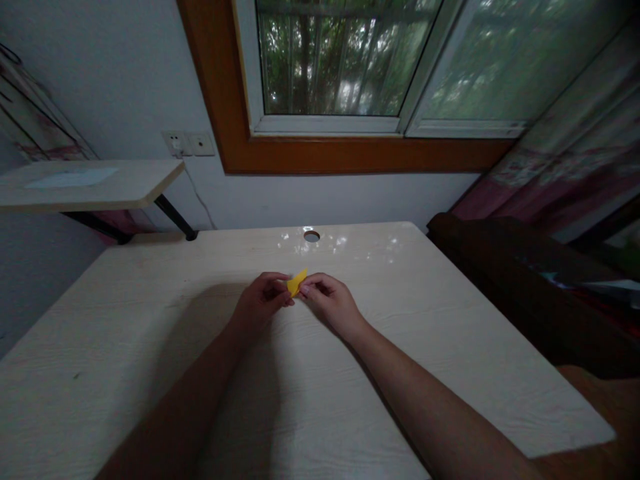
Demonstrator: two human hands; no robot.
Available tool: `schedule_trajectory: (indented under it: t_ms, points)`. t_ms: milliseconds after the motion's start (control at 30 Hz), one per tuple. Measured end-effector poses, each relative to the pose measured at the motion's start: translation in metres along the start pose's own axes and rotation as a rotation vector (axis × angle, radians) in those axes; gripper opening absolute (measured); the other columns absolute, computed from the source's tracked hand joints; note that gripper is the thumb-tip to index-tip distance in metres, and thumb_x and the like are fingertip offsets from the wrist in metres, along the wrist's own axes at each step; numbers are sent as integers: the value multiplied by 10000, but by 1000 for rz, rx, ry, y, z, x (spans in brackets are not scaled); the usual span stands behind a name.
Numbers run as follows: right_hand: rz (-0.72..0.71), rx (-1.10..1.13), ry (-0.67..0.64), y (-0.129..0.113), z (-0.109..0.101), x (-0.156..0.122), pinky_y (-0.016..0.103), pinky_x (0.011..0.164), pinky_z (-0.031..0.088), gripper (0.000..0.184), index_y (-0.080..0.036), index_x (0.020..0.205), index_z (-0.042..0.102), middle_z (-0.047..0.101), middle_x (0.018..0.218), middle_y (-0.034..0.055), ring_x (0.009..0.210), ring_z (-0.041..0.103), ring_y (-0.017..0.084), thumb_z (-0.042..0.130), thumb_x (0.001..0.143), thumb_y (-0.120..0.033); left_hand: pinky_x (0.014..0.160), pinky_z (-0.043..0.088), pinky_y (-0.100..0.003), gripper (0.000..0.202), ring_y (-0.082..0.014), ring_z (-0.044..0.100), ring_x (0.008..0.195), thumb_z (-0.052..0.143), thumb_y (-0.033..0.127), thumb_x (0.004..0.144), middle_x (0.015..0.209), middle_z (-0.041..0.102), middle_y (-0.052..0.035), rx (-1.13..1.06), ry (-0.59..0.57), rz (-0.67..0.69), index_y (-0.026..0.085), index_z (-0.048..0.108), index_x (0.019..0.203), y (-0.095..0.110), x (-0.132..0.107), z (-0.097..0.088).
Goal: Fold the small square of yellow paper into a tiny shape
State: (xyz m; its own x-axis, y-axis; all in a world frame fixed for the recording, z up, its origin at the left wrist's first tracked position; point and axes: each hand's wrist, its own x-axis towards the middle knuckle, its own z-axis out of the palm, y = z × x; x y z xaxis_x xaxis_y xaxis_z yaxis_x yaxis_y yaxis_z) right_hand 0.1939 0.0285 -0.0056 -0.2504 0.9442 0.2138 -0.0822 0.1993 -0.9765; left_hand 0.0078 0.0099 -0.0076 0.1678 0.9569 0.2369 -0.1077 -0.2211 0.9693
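Observation:
A small piece of folded yellow paper [296, 283] is held between my two hands, above the middle of the pale wood-grain table [210, 393]. My left hand [260, 300] is closed, with its thumb and fingers gripping the paper's left side. From the other side, my right hand [330, 300] pinches the paper's right edge between thumb and fingertips. One corner of the paper points up and to the right. The fingertips cover parts of its lower and side edges.
A round cable hole [312, 236] lies near the table's back edge. At the back left a raised shelf [90, 187] stands on black legs [175, 217]. Behind are wall sockets [187, 143] and a window [340, 67]. Dark furniture [500, 287] stands at right.

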Motion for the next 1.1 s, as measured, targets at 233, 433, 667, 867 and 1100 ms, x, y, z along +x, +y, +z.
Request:
schedule_trajectory:
  t_ms: [233,433,667,867,1100]
  points:
    - [-26,-58,-40,0,-1,-2,275,697,510,184,-184,880,690,708,818,33,739,647,148,690,807,-352,718,563,-285,341,-133,681,719,691,301,815,801,645,2,10,-31,-15,177,557,1102,2,-2,2]
    - [-70,-126,-50,1,-2,-4,272,712,508,160,-193,895,695,706,854,38,767,650,151,673,826,-335,724,563,-284,364,-120,660,717,687,275,817,787,614,19,24,-45,-13,195,537,1138,-2,-1,0]
    - [-93,-164,-21,-1,-2,-4,289,709,516,171,-191,898,692,702,852,49,762,641,160,657,838,-348,746,542,-296,346,-138,669,748,643,275,850,819,625,1,92,-59,22,202,531,1170,0,-4,1]
    - [-121,-242,-40,-1,-3,-5,293,717,519,158,-194,907,692,698,877,56,788,644,167,645,850,-334,742,523,-279,394,-137,648,759,700,272,805,830,661,-14,201,-59,38,202,538,1157,1,-3,1]
    - [-197,-267,-25,0,-2,-5,291,743,515,111,-206,901,686,678,907,53,817,639,161,645,855,-299,760,539,-306,374,-150,669,768,687,296,818,868,683,-33,146,-62,-4,204,531,1145,-1,-3,1]
